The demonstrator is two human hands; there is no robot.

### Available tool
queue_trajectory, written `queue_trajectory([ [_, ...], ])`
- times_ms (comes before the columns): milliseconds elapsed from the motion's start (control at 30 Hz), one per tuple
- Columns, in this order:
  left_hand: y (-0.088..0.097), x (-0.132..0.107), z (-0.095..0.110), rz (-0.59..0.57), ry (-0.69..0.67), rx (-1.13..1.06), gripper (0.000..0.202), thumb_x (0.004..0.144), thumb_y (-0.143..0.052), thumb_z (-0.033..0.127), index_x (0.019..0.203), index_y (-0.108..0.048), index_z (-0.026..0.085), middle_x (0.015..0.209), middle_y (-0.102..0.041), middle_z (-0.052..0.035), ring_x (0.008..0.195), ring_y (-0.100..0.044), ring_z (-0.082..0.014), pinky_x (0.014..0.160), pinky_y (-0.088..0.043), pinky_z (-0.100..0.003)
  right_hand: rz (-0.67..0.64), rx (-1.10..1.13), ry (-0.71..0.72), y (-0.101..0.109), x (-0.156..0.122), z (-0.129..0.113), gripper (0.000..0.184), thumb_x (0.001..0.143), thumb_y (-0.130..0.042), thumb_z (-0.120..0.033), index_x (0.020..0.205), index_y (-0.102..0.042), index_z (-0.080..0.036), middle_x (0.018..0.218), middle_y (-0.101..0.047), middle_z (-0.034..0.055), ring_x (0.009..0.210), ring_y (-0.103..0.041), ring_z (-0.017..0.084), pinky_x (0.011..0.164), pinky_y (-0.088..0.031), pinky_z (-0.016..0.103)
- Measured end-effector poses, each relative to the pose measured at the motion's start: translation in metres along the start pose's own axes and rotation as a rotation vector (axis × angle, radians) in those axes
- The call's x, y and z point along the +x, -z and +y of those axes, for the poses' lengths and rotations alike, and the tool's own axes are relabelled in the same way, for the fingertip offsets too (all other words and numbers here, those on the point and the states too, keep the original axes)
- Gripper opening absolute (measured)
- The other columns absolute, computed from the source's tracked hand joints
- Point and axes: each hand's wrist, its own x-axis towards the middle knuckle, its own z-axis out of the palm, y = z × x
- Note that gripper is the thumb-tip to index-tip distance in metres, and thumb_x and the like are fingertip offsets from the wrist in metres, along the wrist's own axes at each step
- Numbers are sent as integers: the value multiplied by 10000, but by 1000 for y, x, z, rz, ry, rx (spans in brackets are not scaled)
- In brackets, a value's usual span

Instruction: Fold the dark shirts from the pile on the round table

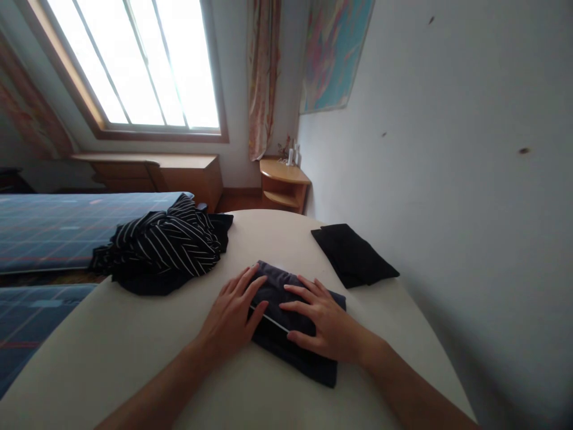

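Observation:
A dark navy folded garment (286, 316) with a thin white stripe lies on the cream round table (179, 358) in front of me. My left hand (233, 316) rests flat on its left edge, fingers stretched out. My right hand (322, 319) lies flat on its right half, fingers spread and pointing left. Neither hand grips anything.
A crumpled black garment with white stripes (163, 248) sits on the table's far left. A folded black cloth (353, 254) lies at the far right near the white wall. Beds with blue checked covers (54, 230) stand to the left. A wooden corner shelf (284, 182) is beyond.

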Motion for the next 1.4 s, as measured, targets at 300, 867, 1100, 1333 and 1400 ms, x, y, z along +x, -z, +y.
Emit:
queue_trajectory([
  [300, -4, -2, 0, 99, 165, 55, 321, 965, -502, 324, 1226, -610, 171, 1271, -602, -166, 1169, -572, -323, 1006, -466, -522, 23, 34, 7, 7, -1, -6, 391, 802, -740, -458, 1162, -707, -310, 1349, -606, 57, 1393, -395, 331, 1148, -330, 536],
  [867, 15, -12, 16, -252, -352, -98, 656, 906, -637, 362, 1506, -376, 404, 1632, -247, -28, 1486, -250, -340, 1158, -289, -620, 242, -32, -332, 7, 9, 8, 309, 993, -477, -406, 1133, -664, -204, 1133, -692, 104, 1049, -653, 234, 940, -489, 362],
  [1100, 16, -9, 13, -310, -396, -129, 709, 871, -665, 315, 1507, -368, 415, 1644, -206, -21, 1502, -190, -342, 1172, -227, -640, 108, -74, -587, 8, 31, 18, 484, 950, -452, -606, 817, -660, -189, 821, -730, 118, 780, -689, 232, 688, -452, 314],
  [1333, 10, -11, 8, -293, -425, -159, 715, 851, -687, 318, 1500, -396, 395, 1652, -177, -13, 1501, -182, -356, 1194, -151, -623, -13, 70, -606, 15, 43, 20, 479, 865, -576, -612, 890, -677, -144, 899, -741, 116, 823, -683, 239, 674, -447, 287],
  [1400, 10, -11, 8, -292, -435, -157, 713, 854, -681, 311, 1501, -394, 395, 1653, -170, -8, 1503, -174, -355, 1195, -149, -622, -106, 180, -601, 18, 45, 22, 490, 877, -556, -601, 888, -705, -135, 891, -748, 107, 810, -690, 235, 658, -463, 278],
])
